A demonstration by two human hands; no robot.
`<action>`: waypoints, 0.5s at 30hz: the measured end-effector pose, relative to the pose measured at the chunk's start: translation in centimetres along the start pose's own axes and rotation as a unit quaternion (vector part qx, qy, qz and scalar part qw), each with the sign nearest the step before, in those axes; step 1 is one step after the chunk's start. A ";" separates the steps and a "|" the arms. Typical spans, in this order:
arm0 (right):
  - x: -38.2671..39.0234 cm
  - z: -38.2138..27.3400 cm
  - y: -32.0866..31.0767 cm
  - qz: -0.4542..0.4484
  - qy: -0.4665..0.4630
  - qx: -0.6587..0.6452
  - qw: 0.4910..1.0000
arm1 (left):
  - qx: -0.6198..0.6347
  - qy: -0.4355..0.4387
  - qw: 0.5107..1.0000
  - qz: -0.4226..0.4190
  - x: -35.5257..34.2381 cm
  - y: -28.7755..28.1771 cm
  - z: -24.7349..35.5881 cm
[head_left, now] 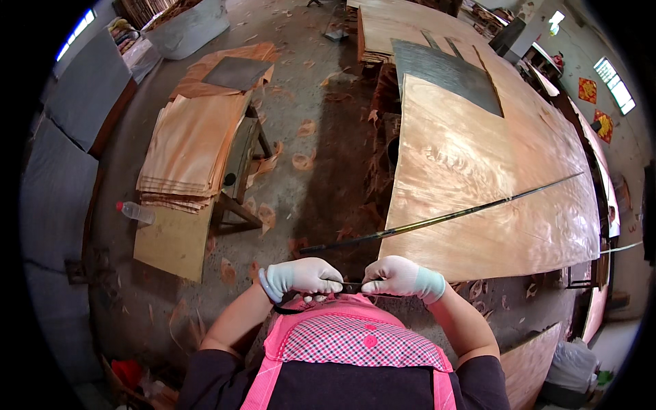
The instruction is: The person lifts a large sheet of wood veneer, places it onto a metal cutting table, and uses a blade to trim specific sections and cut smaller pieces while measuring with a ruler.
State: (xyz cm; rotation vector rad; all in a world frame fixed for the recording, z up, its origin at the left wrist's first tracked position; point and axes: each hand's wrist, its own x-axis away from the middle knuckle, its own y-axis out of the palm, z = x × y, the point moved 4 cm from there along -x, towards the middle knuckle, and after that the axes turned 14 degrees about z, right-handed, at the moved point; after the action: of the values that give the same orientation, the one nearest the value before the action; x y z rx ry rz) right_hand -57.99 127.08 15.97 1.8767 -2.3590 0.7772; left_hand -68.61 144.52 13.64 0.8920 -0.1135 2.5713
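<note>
In front of my waist, my left hand point(311, 277) and my right hand point(402, 279), both in white gloves, are closed in pinches a short way apart. A thin dark strip point(352, 283) spans the gap between them, each hand gripping one end; its exact kind is too small to make out. Just beyond my hands, a long thin dark rod point(444, 221) lies slanted over the near edge of a large pale wood veneer sheet point(454, 164). The rod's near end juts out past the sheet. A pink apron point(362, 335) hangs just below my hands.
At left, a low bench carries a stack of veneer sheets point(188, 143), a yellowish board point(171, 239) and a plastic bottle point(135, 212) with a red cap. A dark flat plate point(444, 72) rests on the right worktable. Veneer scraps point(303, 160) litter the floor.
</note>
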 end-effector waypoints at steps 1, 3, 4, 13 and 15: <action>0.0 0.0 0.0 -0.002 0.000 -0.001 1.000 | 0.001 -0.001 1.000 0.001 0.0 0.0 -0.1; 0.0 0.1 0.1 0.003 -0.008 -0.013 1.000 | 0.020 -0.011 1.000 -0.008 -0.2 0.0 -0.4; 0.0 0.1 0.1 0.001 -0.008 -0.014 1.000 | 0.022 -0.013 1.000 -0.007 -0.3 0.0 -0.6; 1.2 0.4 -1.3 0.066 0.004 -0.078 0.995 | 0.122 -0.057 0.979 0.151 1.7 -4.8 -1.3; 1.6 1.9 -2.2 0.134 0.097 -0.062 0.984 | -0.003 -0.038 0.959 0.281 3.5 -8.0 -3.1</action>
State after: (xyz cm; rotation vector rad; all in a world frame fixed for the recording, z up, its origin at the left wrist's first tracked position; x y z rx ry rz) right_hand -55.90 124.56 15.64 1.3870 -2.4980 0.7694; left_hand -69.57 153.72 12.89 1.0802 -0.4554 3.0465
